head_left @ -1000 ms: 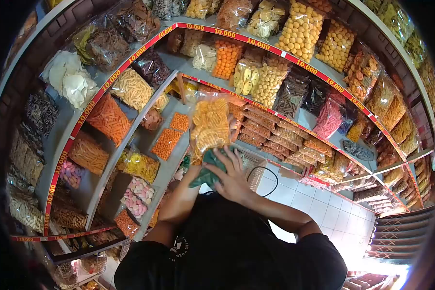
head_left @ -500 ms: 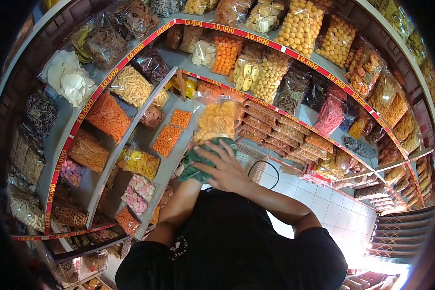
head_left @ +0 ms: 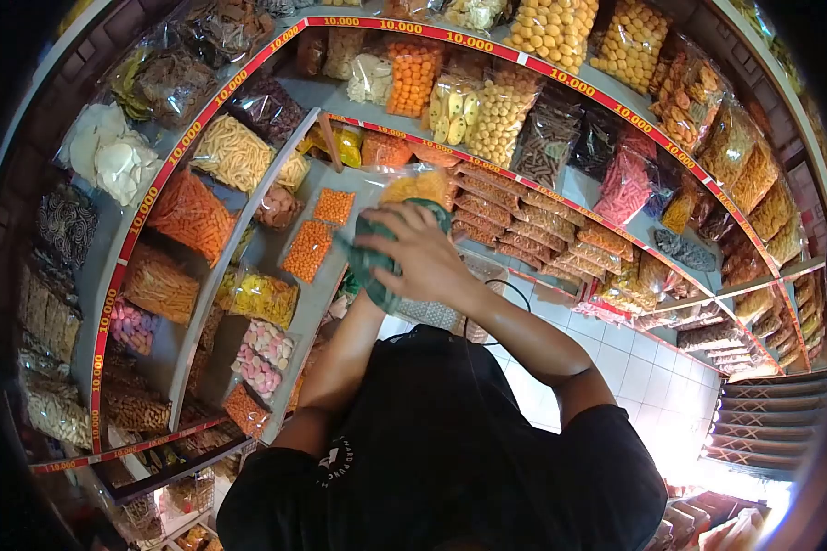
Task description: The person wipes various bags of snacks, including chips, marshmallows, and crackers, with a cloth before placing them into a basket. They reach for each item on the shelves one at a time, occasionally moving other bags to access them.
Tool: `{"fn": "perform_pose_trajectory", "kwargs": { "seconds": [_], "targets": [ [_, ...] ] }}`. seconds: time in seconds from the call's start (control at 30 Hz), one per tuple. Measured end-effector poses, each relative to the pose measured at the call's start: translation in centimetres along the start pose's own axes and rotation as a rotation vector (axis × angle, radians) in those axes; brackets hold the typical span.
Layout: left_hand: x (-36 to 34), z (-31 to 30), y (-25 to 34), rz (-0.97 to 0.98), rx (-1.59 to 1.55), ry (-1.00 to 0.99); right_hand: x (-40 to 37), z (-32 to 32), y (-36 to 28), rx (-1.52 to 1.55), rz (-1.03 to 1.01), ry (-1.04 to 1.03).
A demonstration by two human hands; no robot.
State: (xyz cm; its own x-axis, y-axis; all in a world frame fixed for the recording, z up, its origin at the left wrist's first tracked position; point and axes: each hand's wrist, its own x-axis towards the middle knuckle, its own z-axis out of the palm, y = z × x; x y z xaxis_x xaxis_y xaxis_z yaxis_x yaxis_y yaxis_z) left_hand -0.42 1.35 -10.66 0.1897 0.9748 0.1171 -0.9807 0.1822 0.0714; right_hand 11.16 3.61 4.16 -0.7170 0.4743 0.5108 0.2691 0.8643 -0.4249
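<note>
A green cloth (head_left: 374, 260) lies over the lower part of a clear bag of yellow-orange snacks (head_left: 415, 188). My right hand (head_left: 418, 255) is on top of the cloth, its fingers curved over it and pressing it against the bag. From the left, my left forearm (head_left: 347, 335) reaches up to the underside of the cloth and bag. The cloth and my right hand hide the fingers of my left hand, so their grip does not show.
Curved shelves with red price strips (head_left: 402, 28) surround me, holding many snack bags. Small bags of orange balls (head_left: 307, 251) lie left of my hands. To the right are stacked brown bags (head_left: 481, 208), a light perforated basket (head_left: 432, 314) and white floor tiles (head_left: 606, 361).
My right hand and the cloth have moved up over the bag, covering more of the yellow-orange snacks. The view has shifted slightly.
</note>
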Motion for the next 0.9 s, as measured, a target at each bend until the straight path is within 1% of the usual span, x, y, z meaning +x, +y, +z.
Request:
{"fn": "perform_pose_trajectory", "kwargs": {
  "seconds": [0.07, 0.1, 0.17, 0.2, 0.23, 0.27, 0.3, 0.33, 0.37, 0.4, 0.43, 0.47, 0.5, 0.53, 0.57, 0.63, 0.7, 0.73, 0.8, 0.9],
  "targets": [
    [0.0, 0.8, 0.4, 0.141, 0.263, 0.026, 0.0, -0.4, 0.1, 0.013, -0.098, -0.001],
    [0.0, 1.0, 0.6, 0.208, 0.394, 0.052, 0.3, -0.6, 0.8, -0.013, -0.037, 0.033],
    [-1.0, 3.6, 2.1, 0.066, 0.275, 0.08, 1.8, -0.8, 3.1, -0.057, 0.089, 0.092],
    [-0.5, 6.2, 1.3, 0.169, 0.442, 0.24, 2.5, -0.4, 4.2, 0.032, 0.205, 0.097],
    [-0.3, 5.2, 1.7, 0.148, 0.426, 0.251, 3.0, 0.3, 5.7, 0.116, 0.319, 0.104],
    [-0.1, 2.7, 2.2, 0.125, 0.407, 0.262, 3.4, 0.5, 6.5, 0.2, 0.434, 0.111],
    [0.1, 0.1, 2.8, 0.1, 0.389, 0.274, 3.4, 0.6, 5.8, 0.133, 0.354, 0.13],
    [0.0, -2.4, 3.5, 0.066, 0.351, 0.22, 3.1, 0.8, 4.1, 0.068, 0.275, 0.147],
    [-0.1, -0.7, 3.2, 0.114, 0.342, 0.214, 2.8, 0.7, 2.6, 0.002, 0.197, 0.162],
    [-0.4, 1.1, 2.9, 0.163, 0.333, 0.207, 2.6, 0.0, 1.5, 0.038, 0.053, 0.082],
    [-0.8, 3.5, 2.3, 0.213, 0.321, 0.205, 2.6, -0.3, 1.5, 0.035, 0.051, 0.088],
    [-1.3, 4.5, 2.0, 0.263, 0.309, 0.208, 2.5, -0.6, 1.7, 0.035, 0.051, 0.092],
    [-1.2, 4.4, 2.4, 0.221, 0.309, 0.218, 2.6, -0.9, 2.1, 0.035, 0.047, 0.098],
    [-1.0, 4.3, 3.2, 0.184, 0.31, 0.225, 2.5, -0.6, 3.8, -0.053, 0.063, 0.165],
    [-0.8, 4.3, 3.8, 0.15, 0.31, 0.229, 1.7, 0.5, 5.4, 0.042, 0.162, 0.231],
    [-0.8, 4.9, 4.3, 0.167, 0.257, 0.163, 0.4, 2.8, 8.7, 0.231, 0.358, 0.362],
    [-0.7, 4.8, 5.2, 0.199, 0.192, 0.07, -1.4, 2.9, 9.8, 0.399, 0.42, 0.387],
    [-0.6, 6.1, 5.3, 0.151, 0.207, 0.05, -2.2, 2.7, 10.1, 0.486, 0.456, 0.393],
    [-0.6, 5.4, 6.6, 0.183, 0.224, 0.121, -2.2, 1.2, 9.6, 0.526, 0.877, 0.062],
    [0.0, 5.1, 8.7, 0.21, 0.246, 0.171, -4.8, 2.4, 12.5, 0.659, 0.751, -0.35]
  ]
}}
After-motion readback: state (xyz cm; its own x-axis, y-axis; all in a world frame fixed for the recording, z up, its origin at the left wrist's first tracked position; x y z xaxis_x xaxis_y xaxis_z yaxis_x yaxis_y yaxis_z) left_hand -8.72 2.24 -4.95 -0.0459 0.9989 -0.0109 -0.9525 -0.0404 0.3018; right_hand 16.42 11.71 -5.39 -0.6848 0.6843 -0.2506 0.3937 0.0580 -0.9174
